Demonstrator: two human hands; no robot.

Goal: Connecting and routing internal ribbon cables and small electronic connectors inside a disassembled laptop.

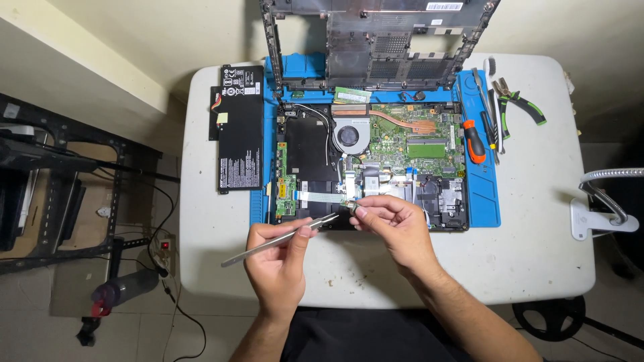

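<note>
- A flat ribbon cable (320, 197), pale and thin, runs left to right across the near part of the opened laptop (372, 164), from the small green board at the left toward the middle of the near edge.
- The right hand (392, 224) pinches the cable's right end between thumb and forefinger, closed narrowly on it; the exact tip is hidden under the fingertips.
- The left hand (282, 258) grips a pair of metal tweezers (282, 239) like a pen, the points aimed right and lying just beside the pinched cable end; whether they touch it I cannot tell.
- The cable looks very light, limp along its length and easily creased; I judge it fragile at the contacts, so the stiffened end tab seems the sound place to take hold, not the bare middle.
- The laptop lies on a blue mat (484, 181) on a white table (537, 255), with its fan, copper heat pipe and green mainboard exposed.
- The removed bottom cover (376, 40) leans upright at the far edge.
- A flat black battery (238, 127) rests left of the mat.
- An orange-handled screwdriver (475, 141) lies on the mat at the right, and green-handled pliers (520, 100) lie further right on the table.
</note>
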